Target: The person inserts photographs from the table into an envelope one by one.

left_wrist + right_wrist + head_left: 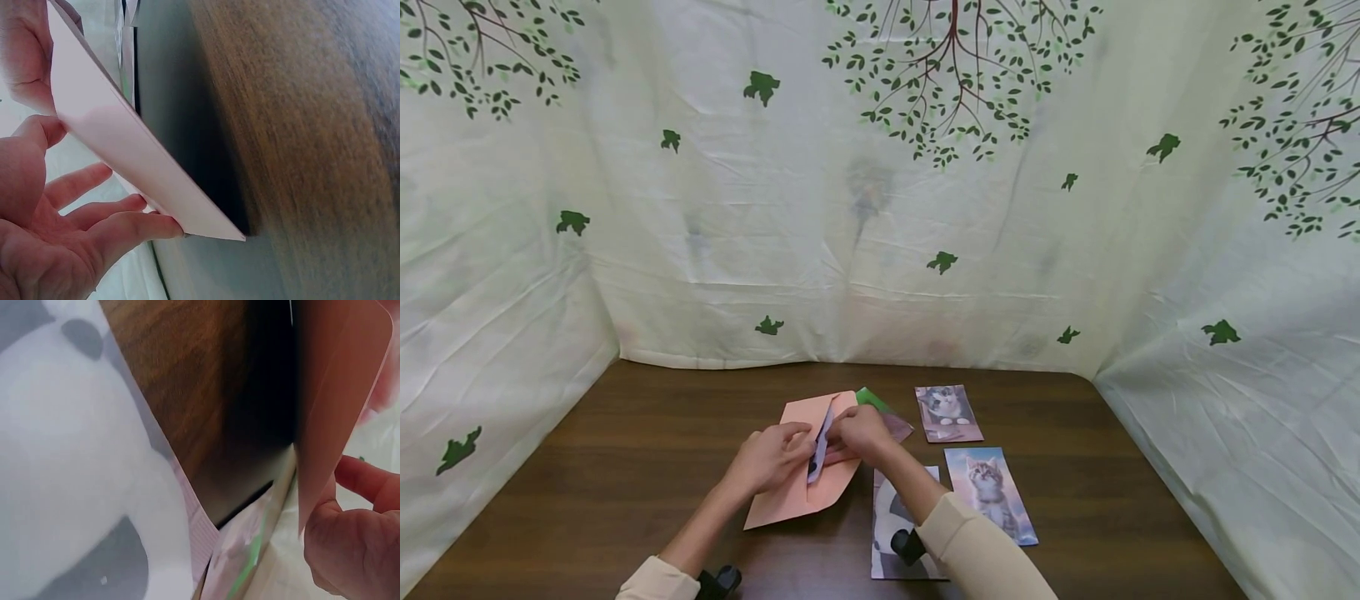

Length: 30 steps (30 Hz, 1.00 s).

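Note:
A peach envelope is held tilted above the table, its opening facing up between both hands. A pale card-like piece with a dark patch shows in the opening; its kind is unclear. My left hand grips the envelope's left side, fingers spread along its pale face in the left wrist view. My right hand holds the right side near the opening, thumb at the envelope's edge in the right wrist view. Its fingertips are partly hidden.
Right of the envelope lie a kitten picture card, a smaller cat card and a panda picture card under my right forearm. A green-edged item lies behind my right hand. Printed white cloth surrounds the brown table.

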### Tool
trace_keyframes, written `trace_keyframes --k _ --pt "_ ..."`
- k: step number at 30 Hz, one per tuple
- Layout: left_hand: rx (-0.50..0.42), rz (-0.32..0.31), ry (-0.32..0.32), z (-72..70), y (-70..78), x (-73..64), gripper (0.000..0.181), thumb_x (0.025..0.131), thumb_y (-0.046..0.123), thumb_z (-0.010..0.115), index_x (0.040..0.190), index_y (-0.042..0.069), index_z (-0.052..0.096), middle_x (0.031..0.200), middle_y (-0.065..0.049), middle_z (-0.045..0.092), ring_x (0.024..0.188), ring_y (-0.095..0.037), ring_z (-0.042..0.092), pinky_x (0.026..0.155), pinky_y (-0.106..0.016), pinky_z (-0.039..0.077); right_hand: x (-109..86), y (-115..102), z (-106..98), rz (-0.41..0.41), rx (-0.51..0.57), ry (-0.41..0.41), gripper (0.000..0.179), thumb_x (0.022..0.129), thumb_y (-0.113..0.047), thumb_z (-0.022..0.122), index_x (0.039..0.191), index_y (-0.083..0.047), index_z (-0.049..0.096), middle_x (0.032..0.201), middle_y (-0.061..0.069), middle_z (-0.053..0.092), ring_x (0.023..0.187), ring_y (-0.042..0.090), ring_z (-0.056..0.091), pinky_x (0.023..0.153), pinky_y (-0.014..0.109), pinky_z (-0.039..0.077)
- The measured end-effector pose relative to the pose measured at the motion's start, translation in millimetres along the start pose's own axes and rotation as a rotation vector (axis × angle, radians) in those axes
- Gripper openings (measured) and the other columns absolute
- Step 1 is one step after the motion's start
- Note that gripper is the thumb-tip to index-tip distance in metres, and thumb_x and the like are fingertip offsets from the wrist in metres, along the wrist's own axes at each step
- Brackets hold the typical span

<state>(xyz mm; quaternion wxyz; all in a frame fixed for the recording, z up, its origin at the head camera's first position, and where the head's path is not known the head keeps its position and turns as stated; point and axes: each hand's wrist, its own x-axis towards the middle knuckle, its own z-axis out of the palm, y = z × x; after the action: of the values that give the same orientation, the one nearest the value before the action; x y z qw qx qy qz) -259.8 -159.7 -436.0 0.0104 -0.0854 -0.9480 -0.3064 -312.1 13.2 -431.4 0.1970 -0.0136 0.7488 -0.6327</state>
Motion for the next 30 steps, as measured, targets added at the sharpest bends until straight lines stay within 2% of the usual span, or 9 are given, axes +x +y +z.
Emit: trace_keyframes --k 6,13,18,23,30 --pt "0.007 -0.006 -0.008 0.8 0.3 1.3 0.041 0.1 0.031 0.058 0.132 0.007 0.068 0.131 -0.021 0.067 0.12 -0.044 0.062 0.097 -0.057 0.049 -1.2 -6 -8 0.017 -0.017 -0.041 0.018 0.094 0.0 0.057 0.107 0.011 0.065 0.091 0.026 0.073 0.082 0.039 0.076 0.066 0.039 0.062" --pt "0.021 -0.003 0.0 2.3 0.0 2.1 0.039 0.099 0.03 0.058 0.129 0.007 0.069 0.129 -0.02 0.068 0.119 -0.044 0.063 0.097 -0.057 0.048 -6.5 -12 -22 0.025 -0.064 -0.031 0.025 0.096 -0.005 0.057 0.112 0.012 0.065 0.093 0.026 0.073 0.076 0.033 0.077 0.067 0.038 0.062" --pt "0.017 0.001 0.004 3.9 -0.3 2.8 0.039 0.1 0.03 0.059 0.128 0.007 0.069 0.129 -0.021 0.068 0.119 -0.044 0.063 0.097 -0.058 0.048 -13.1 -16 -36 -0.003 -0.075 -0.04 0.031 0.098 -0.007 0.055 0.119 0.014 0.063 0.093 0.025 0.072 0.075 0.03 0.077 0.073 0.041 0.062" --pt "0.009 0.007 0.014 4.7 -1.1 3.9 0.039 0.1 0.031 0.059 0.128 0.007 0.07 0.129 -0.021 0.068 0.119 -0.044 0.063 0.097 -0.057 0.049 -19.0 -17 -55 -0.044 -0.058 -0.016 0.032 0.097 -0.006 0.055 0.121 0.014 0.062 0.095 0.027 0.071 0.07 0.024 0.075 0.082 0.048 0.06" --pt "0.006 0.012 0.023 3.9 -4.0 3.2 0.039 0.101 0.031 0.057 0.13 0.007 0.069 0.128 -0.022 0.068 0.118 -0.045 0.063 0.096 -0.057 0.049 -24.9 -20 -79 -0.071 -0.073 0.027 0.029 0.098 -0.007 0.054 0.118 0.012 0.062 0.107 0.035 0.069 0.071 0.023 0.075 0.08 0.046 0.061"
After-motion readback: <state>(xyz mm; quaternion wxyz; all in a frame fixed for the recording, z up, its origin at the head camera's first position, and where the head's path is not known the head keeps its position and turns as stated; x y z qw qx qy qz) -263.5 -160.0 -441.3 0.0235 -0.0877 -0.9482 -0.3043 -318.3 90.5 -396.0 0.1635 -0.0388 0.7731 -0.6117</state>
